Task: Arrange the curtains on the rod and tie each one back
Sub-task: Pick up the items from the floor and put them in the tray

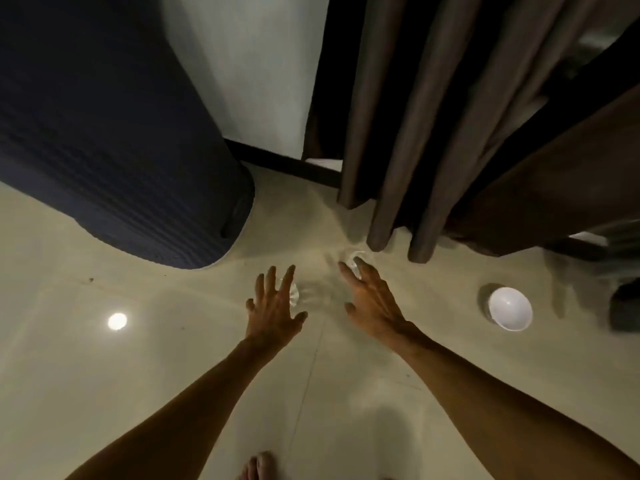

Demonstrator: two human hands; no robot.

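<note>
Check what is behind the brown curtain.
Behind the brown curtain only a dark gap and a black skirting strip show at its left edge; the folds hide everything else.

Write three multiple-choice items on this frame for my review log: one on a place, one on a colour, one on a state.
1. Where is the white bowl?
A. on the floor, to the right of the right hand
B. on a shelf
C. on a chair

2. What colour is the curtain?
A. white
B. brown
C. red

3. How are the two hands?
A. both gripping the curtain
B. both open with fingers spread
C. both in fists

Answers:
1 A, the bowl sits on the bare floor past the right hand.
2 B, its hanging folds are brown.
3 B, the left hand and the right hand show spread fingers, and neither holds the curtain.
</note>
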